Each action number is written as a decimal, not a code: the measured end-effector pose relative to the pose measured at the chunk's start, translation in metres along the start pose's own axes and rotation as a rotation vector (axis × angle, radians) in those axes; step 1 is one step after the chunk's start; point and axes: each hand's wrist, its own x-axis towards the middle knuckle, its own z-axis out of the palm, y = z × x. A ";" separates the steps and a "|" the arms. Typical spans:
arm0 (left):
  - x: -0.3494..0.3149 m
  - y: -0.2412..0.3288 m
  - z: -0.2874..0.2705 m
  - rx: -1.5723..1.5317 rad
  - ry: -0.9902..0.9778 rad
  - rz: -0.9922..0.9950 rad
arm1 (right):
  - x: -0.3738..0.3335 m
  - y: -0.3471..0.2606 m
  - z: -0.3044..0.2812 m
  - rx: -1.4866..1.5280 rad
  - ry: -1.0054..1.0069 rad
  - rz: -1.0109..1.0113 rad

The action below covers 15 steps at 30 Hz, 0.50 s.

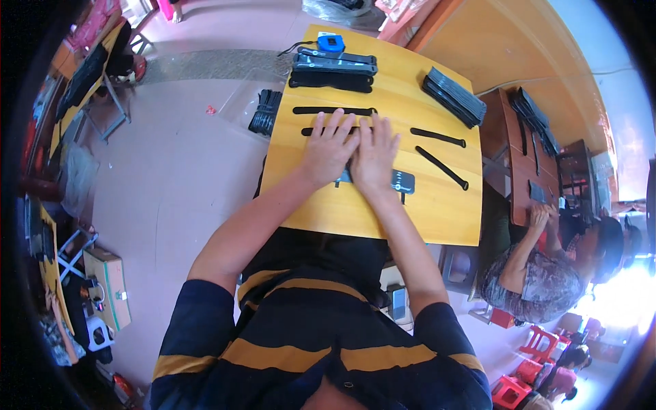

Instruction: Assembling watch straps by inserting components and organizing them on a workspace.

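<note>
My left hand [328, 154] lies flat with fingers stretched out, over a black strap [307, 132] on the yellow table [328, 215]. Beside it, my right hand [374, 156] is also flat and open, its thumb side close to the left hand. A dark printed card [403, 182] shows from beneath the right hand and wrist; its middle is hidden. Just beyond the fingertips lies another black strap [328, 110]. Two loose straps, one nearly level [437, 137] and one slanting [441, 168], rest right of my hands.
A stack of black straps with printed cards [333, 72] sits at the far side, behind it a blue tape measure [331, 44]. Dark packed strips [454, 97] lie at the far right. A co-worker [540, 273] sits at a brown table [523, 174] on the right.
</note>
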 end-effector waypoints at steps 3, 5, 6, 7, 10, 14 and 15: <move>-0.001 0.000 0.002 0.025 0.027 -0.012 | -0.002 0.000 0.017 0.101 0.072 -0.005; 0.002 0.001 -0.003 0.005 0.002 0.001 | -0.007 0.006 0.013 0.095 0.058 -0.003; 0.003 0.002 -0.005 -0.010 -0.025 0.011 | -0.009 0.013 0.010 0.086 0.038 0.000; 0.002 0.001 -0.005 -0.014 -0.027 0.014 | -0.011 0.018 0.006 0.079 0.018 0.002; -0.001 -0.001 -0.006 0.032 -0.026 0.007 | -0.016 0.036 -0.007 -0.017 -0.004 0.077; 0.002 0.001 -0.010 0.035 -0.033 0.017 | -0.028 0.078 -0.019 -0.182 -0.012 0.165; 0.003 0.001 -0.011 0.034 -0.047 0.021 | -0.032 0.086 -0.024 -0.195 -0.026 0.189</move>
